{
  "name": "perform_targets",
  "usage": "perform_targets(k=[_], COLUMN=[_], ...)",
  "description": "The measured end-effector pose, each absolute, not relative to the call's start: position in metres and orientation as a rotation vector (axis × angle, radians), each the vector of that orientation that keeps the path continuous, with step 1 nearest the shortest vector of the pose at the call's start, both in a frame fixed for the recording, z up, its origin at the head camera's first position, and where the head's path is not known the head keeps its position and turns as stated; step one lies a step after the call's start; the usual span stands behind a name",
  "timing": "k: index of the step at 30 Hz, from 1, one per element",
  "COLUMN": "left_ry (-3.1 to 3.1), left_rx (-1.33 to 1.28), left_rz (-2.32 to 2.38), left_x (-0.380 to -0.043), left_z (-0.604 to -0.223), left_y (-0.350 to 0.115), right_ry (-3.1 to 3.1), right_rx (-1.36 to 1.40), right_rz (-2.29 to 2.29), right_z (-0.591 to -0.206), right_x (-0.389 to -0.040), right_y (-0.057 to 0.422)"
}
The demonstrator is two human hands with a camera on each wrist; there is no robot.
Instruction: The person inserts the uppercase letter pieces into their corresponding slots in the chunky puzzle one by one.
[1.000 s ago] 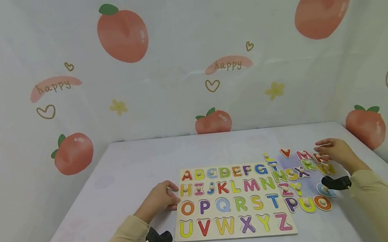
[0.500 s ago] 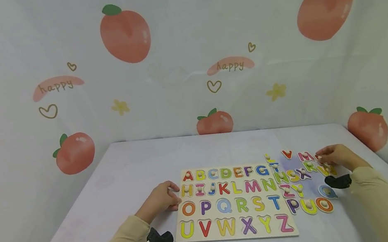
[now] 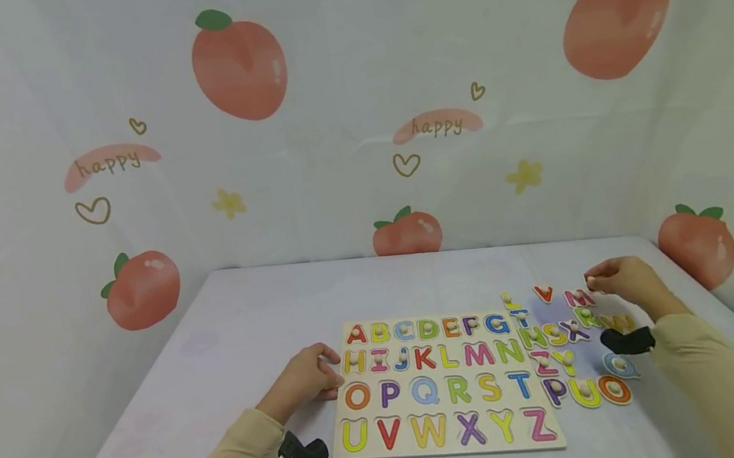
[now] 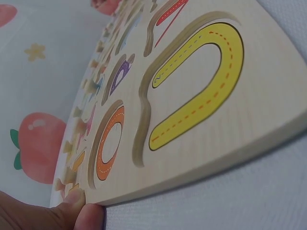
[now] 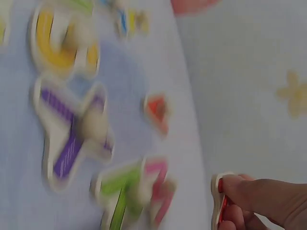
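The wooden alphabet puzzle board [image 3: 379, 452] lies on the table, with knobbed letters from A to J seated in its top rows and the lower recesses bare. At its left edge, my left hand [image 3: 305, 375] pinches the rim; the thumb [image 4: 74, 196] shows on the wood in the left wrist view. My right hand [image 3: 635, 284] is raised at the far right of the loose letters. Between its thumb and fingers it holds a red letter piece [image 5: 217, 201], which looks like the K and is seen nearly edge-on.
Several loose knobbed letters lie right of the board, including a purple X [image 3: 574, 330], a red V [image 3: 544, 293], a pink M [image 3: 580, 298] and an orange O [image 3: 614, 390]. A peach-printed cloth [image 3: 324, 180] hangs behind the white table [image 3: 243, 303].
My right hand has come down on the red letter, gripped it and lifted it up from the pile. The left hand has stayed at the board's edge.
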State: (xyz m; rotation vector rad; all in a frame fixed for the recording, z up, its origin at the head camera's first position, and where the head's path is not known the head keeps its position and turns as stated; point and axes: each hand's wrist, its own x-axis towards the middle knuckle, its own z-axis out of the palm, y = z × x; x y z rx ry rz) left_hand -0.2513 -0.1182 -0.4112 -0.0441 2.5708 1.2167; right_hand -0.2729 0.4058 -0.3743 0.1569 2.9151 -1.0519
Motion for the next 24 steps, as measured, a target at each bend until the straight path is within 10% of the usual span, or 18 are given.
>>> perform_targets(k=[24], left_ry=[2.567], left_rx=[-0.044], left_rz=[1.22], left_x=[-0.252], left_z=[-0.41], left_y=[-0.117], right_ry=[2.755], right_rx=[-0.262], right_rz=[-1.381], right_z=[-0.393], right_x=[-0.252], right_y=[0.172])
